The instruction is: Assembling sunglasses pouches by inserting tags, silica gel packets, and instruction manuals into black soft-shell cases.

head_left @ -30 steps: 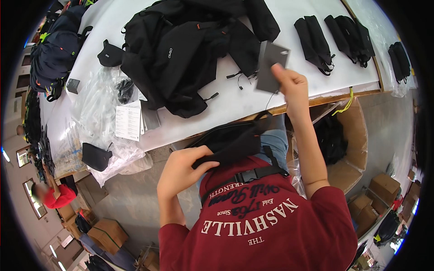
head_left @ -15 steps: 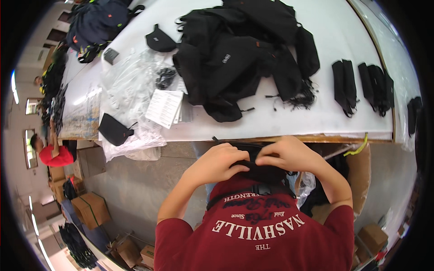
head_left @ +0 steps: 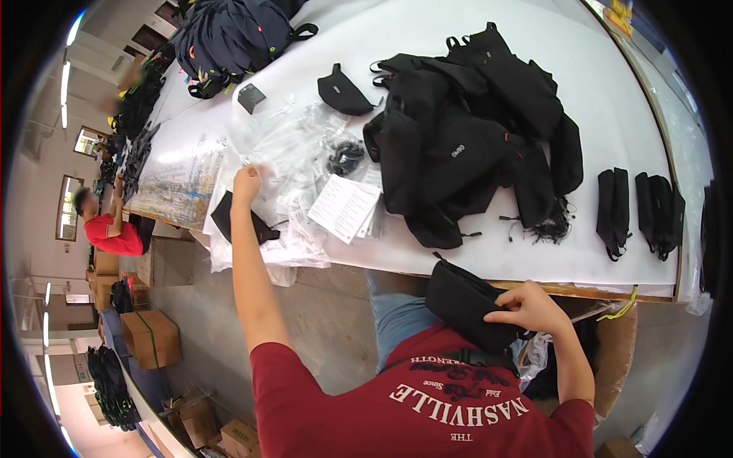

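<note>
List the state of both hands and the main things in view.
Right hand: pinching the held pouch
Held pouch: off the table, zipper state unclear
Left hand: at the plastic bags, grip unclear
Plastic bags: crumpled, spread out
Paper cards: overlapping
Black fabric pile: heaped loosely
Floor carton: strapped with green band

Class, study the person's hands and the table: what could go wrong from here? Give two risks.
First, the right hand alone grips the black pouch near the front edge of the white table, so it might slip and drop. Second, the left hand is out by the clear plastic bags, some hanging past that edge; a snag could pull them down, perhaps dragging the white cards along.
</note>
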The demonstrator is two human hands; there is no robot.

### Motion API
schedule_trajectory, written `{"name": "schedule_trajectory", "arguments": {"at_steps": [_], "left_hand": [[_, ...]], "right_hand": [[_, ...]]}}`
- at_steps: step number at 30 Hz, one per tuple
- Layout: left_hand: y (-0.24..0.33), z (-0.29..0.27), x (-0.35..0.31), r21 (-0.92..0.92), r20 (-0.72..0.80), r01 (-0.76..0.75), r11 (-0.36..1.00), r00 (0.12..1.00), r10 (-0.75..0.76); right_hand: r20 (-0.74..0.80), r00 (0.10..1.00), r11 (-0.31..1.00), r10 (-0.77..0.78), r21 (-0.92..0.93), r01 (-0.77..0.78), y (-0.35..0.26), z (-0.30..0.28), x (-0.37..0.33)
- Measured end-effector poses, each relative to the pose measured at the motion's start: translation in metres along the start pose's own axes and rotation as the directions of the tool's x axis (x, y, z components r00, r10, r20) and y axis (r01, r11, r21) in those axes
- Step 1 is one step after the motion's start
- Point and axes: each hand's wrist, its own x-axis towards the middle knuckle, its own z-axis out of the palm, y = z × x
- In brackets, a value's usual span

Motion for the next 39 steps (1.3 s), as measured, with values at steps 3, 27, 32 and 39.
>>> {"name": "schedule_trajectory", "arguments": {"at_steps": [3,27,32,39], "left_hand": [[-0.094,0.008,0.048,-0.367,-0.215,-0.288,0.885,0.951,0.22],[0.005,0.036,-0.013,-0.187,-0.717,-0.026,0.982,0.687,-0.118],[-0.004,0.031,-0.005,-0.403,-0.754,-0.052,0.914,0.584,-0.3],[-0.002,0.01,0.007,-0.705,-0.706,-0.21,0.678,0.3,-0.641]], "right_hand": [[0.05,0.999,1.0,0.005,-0.004,-0.004,-0.02,-0.001,0.008],[-0.121,0.988,0.993,0.095,-0.056,-0.102,-0.029,0.014,0.019],[-0.156,0.983,0.995,0.092,-0.025,-0.097,-0.029,0.017,0.019],[-0.166,0.981,0.995,0.097,0.002,-0.098,-0.023,0.018,0.016]]}}
